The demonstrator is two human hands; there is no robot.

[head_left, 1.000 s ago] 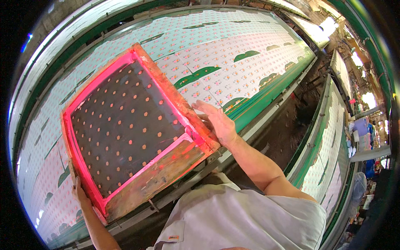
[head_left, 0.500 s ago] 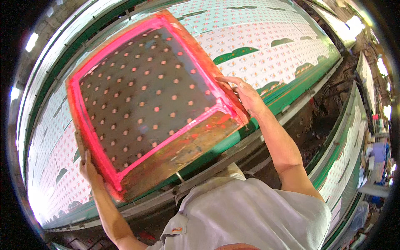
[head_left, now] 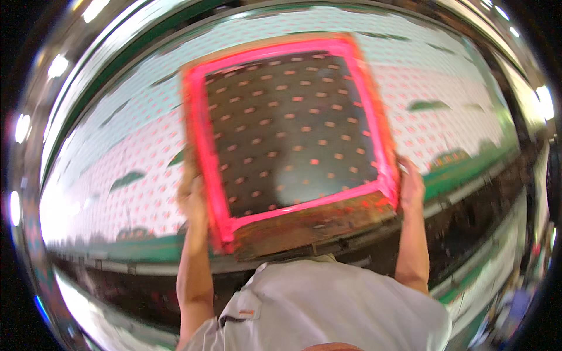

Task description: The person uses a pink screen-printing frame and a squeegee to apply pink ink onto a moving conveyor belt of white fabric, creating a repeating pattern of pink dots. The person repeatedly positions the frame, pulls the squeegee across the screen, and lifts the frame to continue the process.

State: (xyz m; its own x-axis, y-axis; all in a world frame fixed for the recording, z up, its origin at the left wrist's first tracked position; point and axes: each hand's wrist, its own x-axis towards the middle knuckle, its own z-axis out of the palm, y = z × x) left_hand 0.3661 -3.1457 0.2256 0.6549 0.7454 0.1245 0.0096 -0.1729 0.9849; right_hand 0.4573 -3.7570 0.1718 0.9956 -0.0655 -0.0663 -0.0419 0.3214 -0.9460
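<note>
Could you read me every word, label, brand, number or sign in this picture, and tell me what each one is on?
No text can be read here.
Small orange label on the grey shirt: too small and blurred to read.
Pink-bordered screen: rows of small pale marks, no lettering that I can make out.
Patterned sheets: small reddish motifs, too blurred to tell more.

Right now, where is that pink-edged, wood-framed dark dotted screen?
In the head view, the screen is slightly above centre, held between the person's bare left hand and bare right hand, with the long green-edged table behind it.
</note>
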